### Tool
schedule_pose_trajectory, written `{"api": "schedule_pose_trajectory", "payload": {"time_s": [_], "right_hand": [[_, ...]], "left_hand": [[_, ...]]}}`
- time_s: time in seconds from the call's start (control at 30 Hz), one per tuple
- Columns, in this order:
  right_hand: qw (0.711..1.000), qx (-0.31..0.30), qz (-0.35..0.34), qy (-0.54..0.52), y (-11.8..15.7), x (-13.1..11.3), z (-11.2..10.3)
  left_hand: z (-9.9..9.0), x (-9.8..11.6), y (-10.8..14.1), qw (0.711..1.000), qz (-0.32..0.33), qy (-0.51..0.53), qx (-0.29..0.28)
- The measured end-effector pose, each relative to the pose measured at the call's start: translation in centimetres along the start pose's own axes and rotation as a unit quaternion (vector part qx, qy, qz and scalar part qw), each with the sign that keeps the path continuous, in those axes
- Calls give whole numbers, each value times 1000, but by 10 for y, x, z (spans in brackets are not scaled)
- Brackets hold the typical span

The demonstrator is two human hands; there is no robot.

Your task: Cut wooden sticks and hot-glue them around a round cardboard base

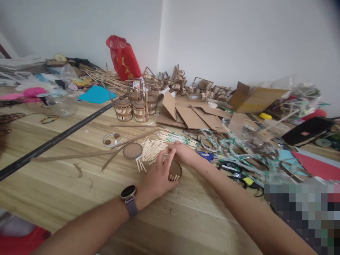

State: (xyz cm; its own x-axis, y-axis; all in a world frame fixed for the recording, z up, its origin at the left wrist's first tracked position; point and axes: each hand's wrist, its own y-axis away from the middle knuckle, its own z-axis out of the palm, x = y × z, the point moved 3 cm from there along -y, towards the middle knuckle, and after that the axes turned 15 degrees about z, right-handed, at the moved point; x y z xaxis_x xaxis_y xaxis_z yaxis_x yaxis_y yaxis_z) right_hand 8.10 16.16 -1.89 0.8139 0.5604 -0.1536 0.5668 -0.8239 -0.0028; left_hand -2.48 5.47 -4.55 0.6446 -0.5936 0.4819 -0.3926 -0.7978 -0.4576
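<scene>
My left hand (159, 173), with a watch (128, 192) on its wrist, is at a round brown disc (175, 170) with short pale sticks standing along its near edge. Its thumb and fingers are spread around the disc's left side. Just beyond, my right hand (180, 153) has its fingers bent together over the far edge of the disc; what they hold, if anything, is hidden. A pile of short pale sticks (151, 150) lies left of my hands. Beside the pile is a second disc (132, 150) with a notched rim.
Small lidded stick baskets (140, 109) stand behind the pile. Cardboard pieces (193, 117), a blue tool (205, 156), black-framed glasses (231, 168) and tangled strips (241, 156) lie at the right. A long black strip (63, 136) crosses the table (106, 187). A red bag (123, 58) stands at the back.
</scene>
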Motion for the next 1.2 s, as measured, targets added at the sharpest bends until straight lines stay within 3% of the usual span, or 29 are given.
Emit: {"api": "schedule_pose_trajectory", "payload": {"time_s": [0.13,0.33,0.43,0.5,0.6,0.83,1.2], "right_hand": [[999,16,11,-28,9,7,-4],[987,63,68,-131,64,11,-20],[943,21,103,-315,90,11,-14],[920,-17,110,-375,101,9,-7],[919,-49,110,-374,107,5,0],[933,-46,91,-345,102,0,4],[956,1,57,-287,104,-2,6]], "left_hand": [[0,1,1,1000,2,-5,-2],[-2,2,1,1000,-1,-8,-25],[-1,1,1,1000,-2,-7,-30],[0,0,2,1000,-2,-6,-30],[0,-1,2,1000,0,-5,-22],[0,-1,1,1000,4,1,-23],[-1,-1,0,1000,15,0,-19]]}}
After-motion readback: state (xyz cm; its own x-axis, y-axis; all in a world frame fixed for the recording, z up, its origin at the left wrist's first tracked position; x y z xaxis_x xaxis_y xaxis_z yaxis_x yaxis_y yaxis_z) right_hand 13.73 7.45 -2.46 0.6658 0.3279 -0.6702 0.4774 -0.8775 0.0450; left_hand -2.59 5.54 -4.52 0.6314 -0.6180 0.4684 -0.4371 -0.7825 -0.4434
